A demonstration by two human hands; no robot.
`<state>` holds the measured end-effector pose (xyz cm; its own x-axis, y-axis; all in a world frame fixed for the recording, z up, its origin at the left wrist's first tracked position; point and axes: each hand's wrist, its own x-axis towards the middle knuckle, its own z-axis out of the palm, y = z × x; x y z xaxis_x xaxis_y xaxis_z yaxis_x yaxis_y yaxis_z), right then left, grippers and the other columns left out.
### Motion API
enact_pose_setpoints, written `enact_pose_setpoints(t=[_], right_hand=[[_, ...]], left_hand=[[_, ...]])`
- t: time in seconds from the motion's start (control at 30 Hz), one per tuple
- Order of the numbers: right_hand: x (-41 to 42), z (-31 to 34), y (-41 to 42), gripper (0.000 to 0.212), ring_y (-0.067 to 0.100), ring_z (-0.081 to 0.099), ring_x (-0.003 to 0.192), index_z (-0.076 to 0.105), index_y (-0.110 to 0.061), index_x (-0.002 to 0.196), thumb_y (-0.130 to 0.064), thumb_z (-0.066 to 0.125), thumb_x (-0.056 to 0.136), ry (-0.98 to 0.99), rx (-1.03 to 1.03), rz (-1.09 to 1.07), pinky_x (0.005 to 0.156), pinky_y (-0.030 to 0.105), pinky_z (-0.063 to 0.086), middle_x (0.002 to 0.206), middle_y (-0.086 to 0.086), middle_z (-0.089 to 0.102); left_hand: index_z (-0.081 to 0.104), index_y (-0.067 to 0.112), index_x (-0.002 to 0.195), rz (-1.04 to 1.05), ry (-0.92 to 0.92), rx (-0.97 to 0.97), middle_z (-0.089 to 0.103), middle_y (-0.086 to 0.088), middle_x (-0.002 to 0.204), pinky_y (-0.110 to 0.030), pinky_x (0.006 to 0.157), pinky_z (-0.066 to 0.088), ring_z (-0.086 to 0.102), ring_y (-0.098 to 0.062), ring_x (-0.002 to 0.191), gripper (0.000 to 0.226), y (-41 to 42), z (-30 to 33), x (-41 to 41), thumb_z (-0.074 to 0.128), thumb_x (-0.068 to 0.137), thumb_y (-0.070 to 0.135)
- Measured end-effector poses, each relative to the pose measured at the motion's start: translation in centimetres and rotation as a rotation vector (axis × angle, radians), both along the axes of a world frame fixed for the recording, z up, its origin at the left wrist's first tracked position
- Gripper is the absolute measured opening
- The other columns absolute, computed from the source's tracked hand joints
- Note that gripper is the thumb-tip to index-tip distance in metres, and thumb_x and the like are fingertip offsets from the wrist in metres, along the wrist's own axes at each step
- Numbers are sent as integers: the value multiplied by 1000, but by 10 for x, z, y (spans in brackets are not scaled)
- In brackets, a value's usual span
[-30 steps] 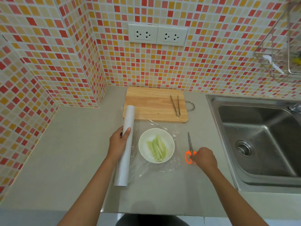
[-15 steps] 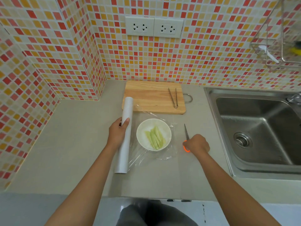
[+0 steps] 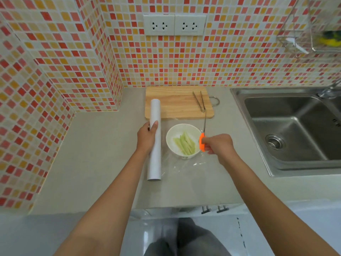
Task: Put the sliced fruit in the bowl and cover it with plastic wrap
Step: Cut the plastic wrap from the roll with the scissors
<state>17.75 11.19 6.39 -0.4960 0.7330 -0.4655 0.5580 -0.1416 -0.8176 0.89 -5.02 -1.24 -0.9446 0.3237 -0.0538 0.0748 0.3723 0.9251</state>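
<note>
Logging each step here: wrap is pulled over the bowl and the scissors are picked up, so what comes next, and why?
Probably cut the film beside the roll: the left hand holds it, the wrap already lies over the bowl, and the right hand holds the scissors.

white bowl [image 3: 171,143], orange-handled scissors [image 3: 202,143]

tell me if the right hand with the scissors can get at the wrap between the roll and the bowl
Probably yes. The right hand holds the scissors just right of the bowl; the stretched wrap beside the roll looks uncovered, though the hand must pass over the bowl.
</note>
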Motion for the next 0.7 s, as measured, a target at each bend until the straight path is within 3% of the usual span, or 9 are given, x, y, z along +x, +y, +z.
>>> enact_pose_setpoints(t=[0.07,0.23,0.37,0.53,0.7], right_hand=[[5,7,-26,8,14,63,50,67,2,79,-5,68,77,71,-193,76,44,17,50,67,13,68],[25,1,-71,13,8,68,51,65,-6,75,-5,61,87,66,-505,187,46,16,52,58,2,71],[39,-11,-85,14,7,60,45,65,-13,73,-20,70,84,-17,-552,222,46,18,51,57,0,65],[58,-13,-89,48,11,61,52,61,-15,74,-62,71,70,-149,-552,367,53,24,54,66,3,64],[69,-10,-90,59,14,63,61,64,-12,81,-70,64,70,-272,-534,519,52,26,54,73,4,66]], left_hand=[[38,22,63,-2,12,-4,41,7,61,-15,46,31,38,-5,53,39,-1,5,0,51,97,38],[31,21,61,3,20,-6,36,6,59,-16,44,28,35,-7,52,44,-1,12,3,52,97,36],[31,21,60,14,20,-8,36,7,59,-13,44,30,35,-5,52,45,1,10,3,52,98,35],[32,22,61,33,14,-23,39,8,60,-13,45,30,37,-5,54,44,2,9,5,52,97,36],[33,20,61,46,-3,-19,38,6,61,-13,44,30,36,-7,54,43,4,10,7,52,97,36]])
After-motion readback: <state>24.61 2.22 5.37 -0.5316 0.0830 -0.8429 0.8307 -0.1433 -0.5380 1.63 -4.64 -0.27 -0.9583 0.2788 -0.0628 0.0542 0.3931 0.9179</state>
